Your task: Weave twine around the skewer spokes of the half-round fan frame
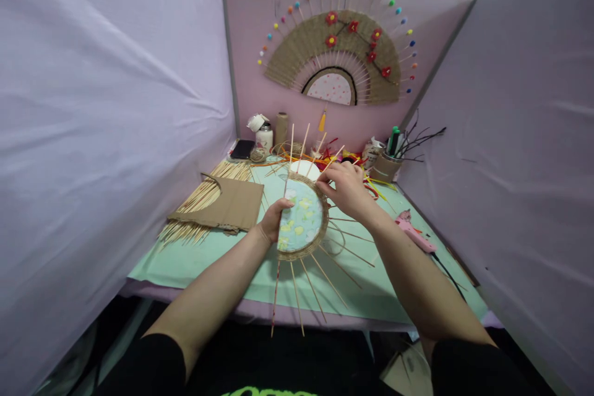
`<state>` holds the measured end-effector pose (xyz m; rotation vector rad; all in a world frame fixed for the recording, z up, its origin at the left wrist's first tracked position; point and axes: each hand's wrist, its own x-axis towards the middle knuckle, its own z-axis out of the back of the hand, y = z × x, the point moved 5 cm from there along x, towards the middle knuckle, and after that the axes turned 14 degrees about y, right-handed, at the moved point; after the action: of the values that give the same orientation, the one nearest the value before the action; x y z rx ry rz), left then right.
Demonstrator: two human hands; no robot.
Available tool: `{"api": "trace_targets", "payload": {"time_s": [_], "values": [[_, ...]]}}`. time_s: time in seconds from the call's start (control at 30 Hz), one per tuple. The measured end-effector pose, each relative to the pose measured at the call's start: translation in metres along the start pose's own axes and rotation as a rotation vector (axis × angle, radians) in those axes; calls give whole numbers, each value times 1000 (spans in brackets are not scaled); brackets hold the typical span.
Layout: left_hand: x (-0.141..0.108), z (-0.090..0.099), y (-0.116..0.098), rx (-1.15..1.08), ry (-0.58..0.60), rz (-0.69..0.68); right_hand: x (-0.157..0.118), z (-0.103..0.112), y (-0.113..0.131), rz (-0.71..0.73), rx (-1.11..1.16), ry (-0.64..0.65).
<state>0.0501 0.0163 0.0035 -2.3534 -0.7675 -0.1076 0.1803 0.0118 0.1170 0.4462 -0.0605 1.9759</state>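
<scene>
One half-round panel [302,223] is clasped in my left grip [273,219] above the tabletop [380,303], while my right grip [343,187], hold unclear, seemingly weaves the twine rim [325,218], probably needing even tension next.

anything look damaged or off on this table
The cardboard at left has a curved bite missing and a ragged near edge, lying over unevenly spread thin sticks. On the held half-round piece, one near stick has reddish marks, unlike the plain one beside it.
</scene>
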Motion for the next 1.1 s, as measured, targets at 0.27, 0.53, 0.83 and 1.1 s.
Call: {"api": "trace_targets", "payload": {"time_s": [0.27, 0.53, 0.83, 1.1], "values": [[-1, -2, 0, 13, -3, 6, -6, 1, 3, 134, -39, -86], [-1, 0, -1, 17, -40, 8, -2, -1, -1, 130, 0, -57], [-4, -5, -16, -80, -63, -128, -41, 59, -50, 19, 478, -505], [-7, -1, -30, -44, -150, -252, -23, -44, -101, -338, 1375, -309]]}}
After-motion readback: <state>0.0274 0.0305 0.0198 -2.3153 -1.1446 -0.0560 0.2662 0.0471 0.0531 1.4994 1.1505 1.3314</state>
